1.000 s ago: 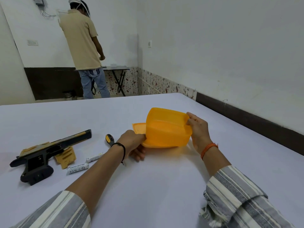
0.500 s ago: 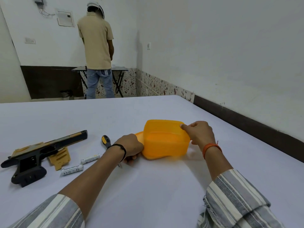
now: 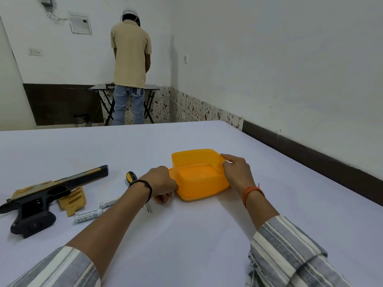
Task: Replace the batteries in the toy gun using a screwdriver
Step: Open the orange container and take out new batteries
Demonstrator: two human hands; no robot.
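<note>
The black and yellow toy gun (image 3: 41,195) lies at the left with its battery bay uncovered. Its yellow cover (image 3: 72,200) and two white batteries (image 3: 89,216) (image 3: 108,202) lie beside it. Past them is the screwdriver (image 3: 131,177), its shaft crossed by my left wrist. An orange container (image 3: 199,181) stands upright on the table's middle. My right hand (image 3: 236,172) pinches its right rim. My left hand (image 3: 161,183) sits against its left side with fingers curled over the orange lid (image 3: 171,170), most of which is hidden.
The white table (image 3: 186,235) runs to a wall along the right. At the back of the room a person (image 3: 130,69) stands facing away at a small folding table (image 3: 99,88).
The orange container was tipped up on its side in both hands; now it is lowered and stands upright on the table. The person at the back has stepped to the right.
</note>
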